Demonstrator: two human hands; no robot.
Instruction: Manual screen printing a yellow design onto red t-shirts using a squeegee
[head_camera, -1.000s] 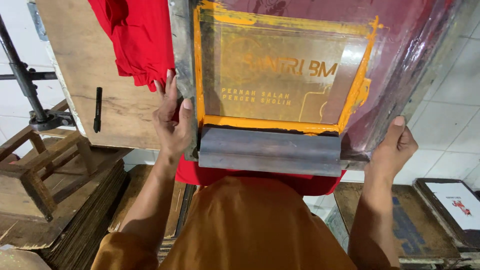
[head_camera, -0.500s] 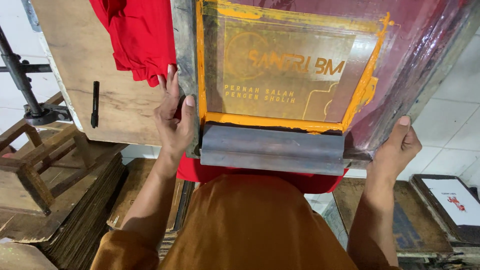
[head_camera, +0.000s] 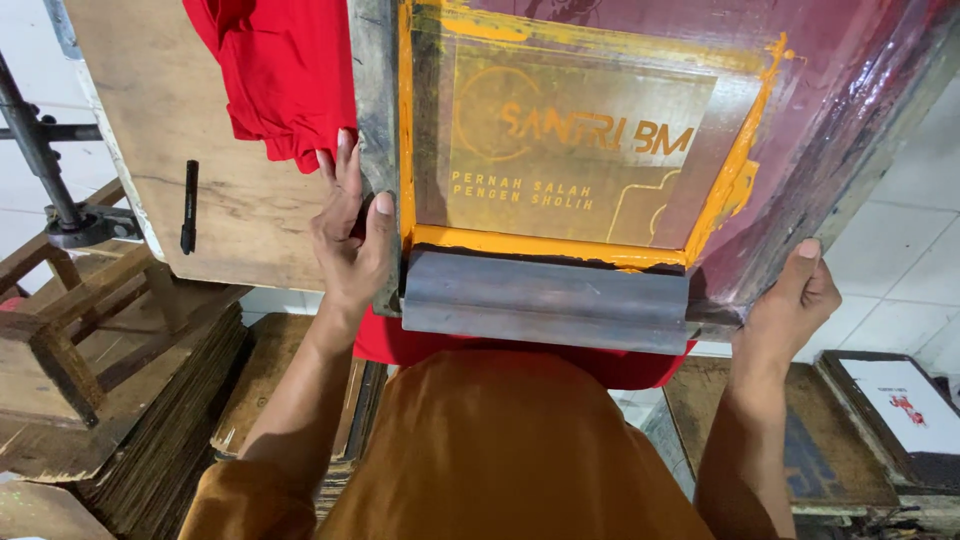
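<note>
The printing screen (head_camera: 600, 170) is sitting slightly lower than before; left hand (head_camera: 350, 240) and right hand (head_camera: 795, 305), fingers clamped on its frame, are pressing it over the red shirt (head_camera: 280, 80), squeegee (head_camera: 545, 300) resting unused.

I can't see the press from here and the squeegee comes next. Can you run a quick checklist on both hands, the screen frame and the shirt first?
1. Left hand on the left edge of the screen frame: ok.
2. Right hand at the frame's lower right corner: ok.
3. Squeegee resting at the near end of the screen: ok.
4. Orange ink banked along the squeegee: ok.
5. Red shirt flat under the screen: cannot tell, covered.
6. Frame fully seated on the wooden board: cannot tell.
</note>
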